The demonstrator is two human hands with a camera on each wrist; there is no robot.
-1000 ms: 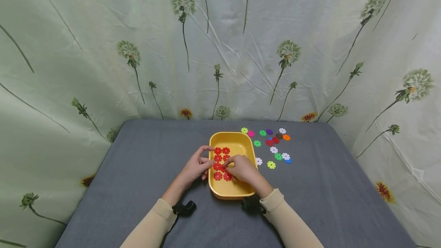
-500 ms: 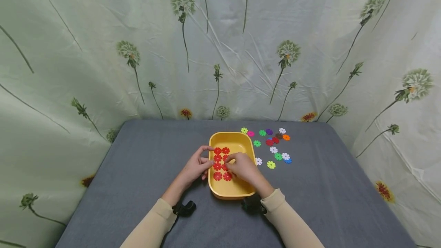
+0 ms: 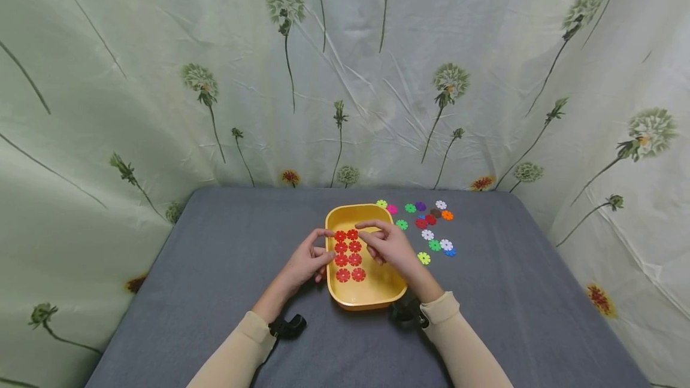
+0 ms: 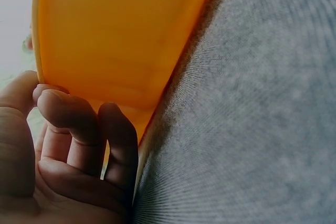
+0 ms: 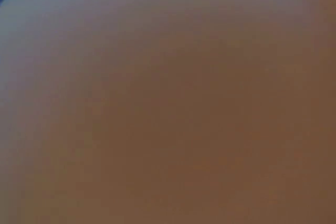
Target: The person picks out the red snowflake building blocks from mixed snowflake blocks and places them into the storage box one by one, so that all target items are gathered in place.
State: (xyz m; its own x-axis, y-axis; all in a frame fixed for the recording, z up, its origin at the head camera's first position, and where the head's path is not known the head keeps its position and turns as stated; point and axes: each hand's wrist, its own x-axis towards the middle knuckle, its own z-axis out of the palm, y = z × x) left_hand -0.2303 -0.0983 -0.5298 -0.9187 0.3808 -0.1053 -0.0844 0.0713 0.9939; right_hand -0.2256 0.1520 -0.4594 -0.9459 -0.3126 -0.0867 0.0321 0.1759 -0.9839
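A yellow plastic tray (image 3: 377, 298) sits on the grey-covered table. Inside it, red notched plastic discs (image 3: 341, 260) lie flat in two columns along the left side. My left hand (image 3: 307, 261) holds the tray's left rim, thumb over the edge; in the left wrist view its curled fingers (image 4: 119, 140) press on the outer wall. Over the tray's right half is my right hand (image 3: 393, 248), index finger and thumb extended and apart, fingertips beside the far right red disc (image 3: 353, 235). Nothing shows between them. The right wrist view is only a blur.
Loose notched discs lie on the table right of the tray, among them a yellow-green disc (image 3: 424, 258), a green disc (image 3: 402, 224), an orange disc (image 3: 447, 215) and a purple disc (image 3: 420, 206). A flowered curtain (image 3: 345, 76) hangs behind the table.
My right hand has drawn away from the lower red discs, up and to the right, its fingers spreading. The tray has turned slightly, its near end shifting right. The left hand keeps its place.
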